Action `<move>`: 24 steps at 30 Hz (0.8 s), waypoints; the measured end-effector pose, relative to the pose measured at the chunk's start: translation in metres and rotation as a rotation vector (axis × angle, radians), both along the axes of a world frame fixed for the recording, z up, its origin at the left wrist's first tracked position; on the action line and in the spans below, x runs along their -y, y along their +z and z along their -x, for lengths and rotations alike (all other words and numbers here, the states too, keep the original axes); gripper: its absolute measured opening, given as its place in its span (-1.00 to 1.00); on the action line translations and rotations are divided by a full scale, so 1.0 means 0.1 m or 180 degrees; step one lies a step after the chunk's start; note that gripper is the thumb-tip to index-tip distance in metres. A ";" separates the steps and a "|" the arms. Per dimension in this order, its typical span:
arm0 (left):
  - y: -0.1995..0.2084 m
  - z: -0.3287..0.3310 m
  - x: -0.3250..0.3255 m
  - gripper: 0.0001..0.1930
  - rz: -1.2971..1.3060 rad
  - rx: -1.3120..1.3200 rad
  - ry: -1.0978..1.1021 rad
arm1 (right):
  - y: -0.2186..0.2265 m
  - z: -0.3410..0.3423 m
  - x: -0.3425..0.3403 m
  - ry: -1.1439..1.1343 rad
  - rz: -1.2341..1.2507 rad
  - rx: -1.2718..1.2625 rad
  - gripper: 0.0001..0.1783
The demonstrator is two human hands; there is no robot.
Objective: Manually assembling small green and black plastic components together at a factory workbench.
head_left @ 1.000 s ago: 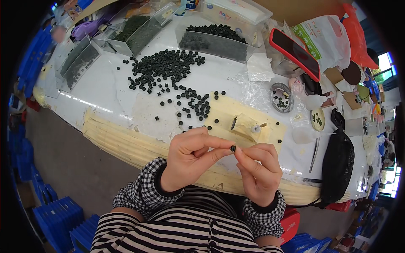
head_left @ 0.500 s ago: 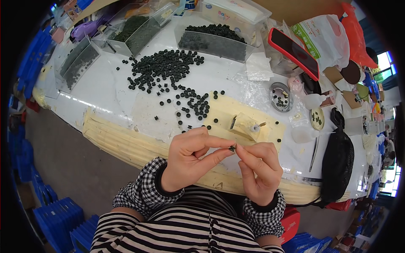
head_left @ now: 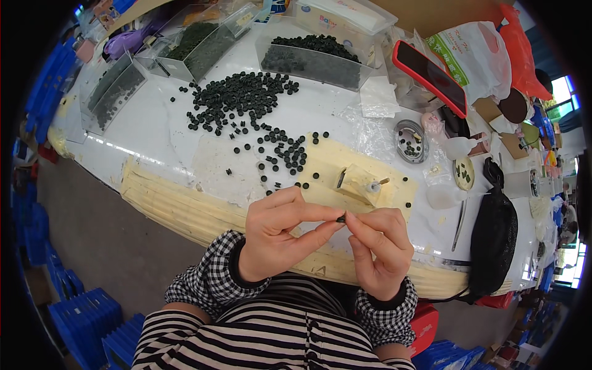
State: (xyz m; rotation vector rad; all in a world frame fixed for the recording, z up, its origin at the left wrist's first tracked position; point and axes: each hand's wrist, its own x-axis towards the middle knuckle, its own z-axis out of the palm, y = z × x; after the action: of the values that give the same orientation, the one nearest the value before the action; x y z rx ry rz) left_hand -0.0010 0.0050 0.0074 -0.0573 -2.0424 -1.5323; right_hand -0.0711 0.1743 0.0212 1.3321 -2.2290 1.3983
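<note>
Bare left hand (head_left: 271, 237) pinches tiny black roundish, rubbery-looking piece (head_left: 341, 219), likely steadying it; bare right hand (head_left: 385, 246) meets it, grip unclear.

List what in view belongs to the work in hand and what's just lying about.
Seemingly part of the work:
small black part in the left hand, touched by the right hand
pile of black parts
clear bin holding more dark pieces
yellowish block

Seemingly just lying about:
red-cased phone
black bag
white plastic bag

Blk/wht striped top (head_left: 259, 336); b/w checked sleeves (head_left: 200, 280) w/ blk cuffs (head_left: 387, 303)
</note>
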 end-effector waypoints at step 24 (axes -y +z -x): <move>0.00 -0.01 0.01 -0.69 0.0057 0.0040 -0.0033 | -0.01 -0.01 -0.01 -0.0001 0.0038 -0.0020 -0.57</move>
State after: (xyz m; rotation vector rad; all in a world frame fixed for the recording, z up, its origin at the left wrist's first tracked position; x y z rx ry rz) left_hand -0.0003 0.0045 0.0070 -0.0655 -2.0689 -1.5242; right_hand -0.0705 0.1755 0.0201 1.3303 -2.2133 1.4033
